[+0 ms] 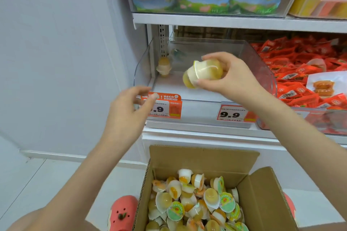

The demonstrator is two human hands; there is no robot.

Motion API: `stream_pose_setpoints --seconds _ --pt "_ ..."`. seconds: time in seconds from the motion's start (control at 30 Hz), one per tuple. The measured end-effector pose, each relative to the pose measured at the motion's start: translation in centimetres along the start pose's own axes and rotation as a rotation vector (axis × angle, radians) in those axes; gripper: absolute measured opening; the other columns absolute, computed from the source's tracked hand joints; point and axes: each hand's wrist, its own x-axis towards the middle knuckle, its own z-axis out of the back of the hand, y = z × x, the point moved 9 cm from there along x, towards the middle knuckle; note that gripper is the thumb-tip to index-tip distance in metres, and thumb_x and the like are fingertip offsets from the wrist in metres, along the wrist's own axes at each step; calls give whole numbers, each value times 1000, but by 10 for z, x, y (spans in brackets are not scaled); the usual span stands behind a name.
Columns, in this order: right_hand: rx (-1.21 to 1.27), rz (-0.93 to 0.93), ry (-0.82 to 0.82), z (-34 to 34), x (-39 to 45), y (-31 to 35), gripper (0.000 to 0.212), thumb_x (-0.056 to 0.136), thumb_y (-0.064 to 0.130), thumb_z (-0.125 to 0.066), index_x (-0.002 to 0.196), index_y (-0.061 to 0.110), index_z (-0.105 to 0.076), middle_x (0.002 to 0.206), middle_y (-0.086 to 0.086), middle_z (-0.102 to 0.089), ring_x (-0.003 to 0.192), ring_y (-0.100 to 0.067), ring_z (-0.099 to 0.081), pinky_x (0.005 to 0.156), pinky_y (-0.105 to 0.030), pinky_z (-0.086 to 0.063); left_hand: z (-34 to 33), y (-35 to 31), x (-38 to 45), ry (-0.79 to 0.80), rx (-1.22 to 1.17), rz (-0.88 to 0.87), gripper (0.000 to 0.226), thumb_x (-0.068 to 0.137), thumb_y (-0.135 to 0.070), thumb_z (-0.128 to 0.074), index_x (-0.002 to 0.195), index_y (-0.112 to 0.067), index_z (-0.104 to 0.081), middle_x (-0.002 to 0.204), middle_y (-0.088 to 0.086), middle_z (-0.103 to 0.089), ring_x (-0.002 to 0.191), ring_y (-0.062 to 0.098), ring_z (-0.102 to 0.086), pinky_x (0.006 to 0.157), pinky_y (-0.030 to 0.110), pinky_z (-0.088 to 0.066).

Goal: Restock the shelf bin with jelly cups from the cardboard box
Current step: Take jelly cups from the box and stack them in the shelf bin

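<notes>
Right hand [231,78] gripping jelly cups [203,73] over clear bin [262,65]; left hand [129,112] loose, holding nothing, near bin's front edge; red packets [300,73] crowding right; box [206,155] below

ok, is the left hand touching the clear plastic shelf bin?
Cannot tell. In the head view the left hand overlaps the orange price tag at the clear plastic shelf bin's front corner; motion blur hides any gap.

Clear glossy plastic shelf bin [262,65], matt brown cardboard box [204,159], translucent glossy plastic jelly cups [206,70]
</notes>
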Motion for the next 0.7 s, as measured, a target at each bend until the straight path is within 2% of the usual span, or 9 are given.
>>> stream_pose_setpoints --seconds 0.03,0.07,0.13,0.23,0.3,0.4,0.47,0.6,0.7 --pt "-76 -12 2 -8 25 0 62 61 32 -87 116 20 -62 109 6 -64 95 -8 -60 83 -23 -50 14 2 10 -77 152 -65 29 90 -29 -60 118 -23 -61 108 -3 -58 86 11 -60 70 13 -40" --pt "-154 -27 29 -21 49 -2 66 60 36 -87 118 18 -61 112 4 -63 99 -11 -59 84 -25 -49 19 8 20 -88 248 -92 34 88 -27 -63 122 -23 -59 110 -1 -53 85 12 -57 72 16 -38" --pt "-291 -53 108 -58 85 -13 72 61 41 -85 122 15 -58 114 2 -60 100 -13 -56 80 -25 -44 12 22 35 1 355 -85 39 86 -28 -66 125 -25 -58 110 -1 -46 92 17 -55 79 26 -42" --pt "-390 -56 251 -120 115 -36 71 67 36 -83 127 13 -53 118 -1 -59 100 -14 -54 77 -22 -39 3 33 46 84 429 -59 28 85 -31 -67 112 -24 -65 108 -2 -48 101 22 -55 83 40 -49" --pt "-416 -46 314 -147 125 -51 72 70 31 -81 131 14 -49 120 1 -58 106 -14 -55 76 -19 -36 2 35 48 87 445 -71 24 85 -30 -67 107 -23 -67 103 -5 -48 99 20 -56 81 40 -50" --pt "-447 -31 352 -164 137 -67 62 73 27 -80 126 14 -49 104 7 -50 94 -9 -48 73 -18 -33 -2 37 50 105 467 -82 22 86 -28 -65 107 -23 -65 100 -9 -44 96 15 -55 78 36 -49" --pt "-452 -31 346 -170 144 -75 56 74 28 -79 121 15 -52 100 8 -49 93 -10 -49 74 -19 -33 -4 41 52 126 463 -75 23 87 -28 -64 109 -24 -64 101 -10 -46 96 14 -55 79 35 -50" --pt "-451 -48 311 -178 155 -91 70 68 40 -80 126 15 -49 116 -2 -58 107 -21 -54 84 -24 -39 -4 43 53 132 442 -69 23 88 -27 -63 110 -24 -64 106 -8 -53 98 14 -55 82 36 -50" --pt "-331 -82 241 -172 155 -96 77 64 37 -85 127 16 -46 119 -2 -59 106 -21 -57 81 -24 -42 -2 43 51 123 437 -69 24 88 -28 -63 112 -25 -65 107 -8 -54 97 12 -55 79 30 -48"
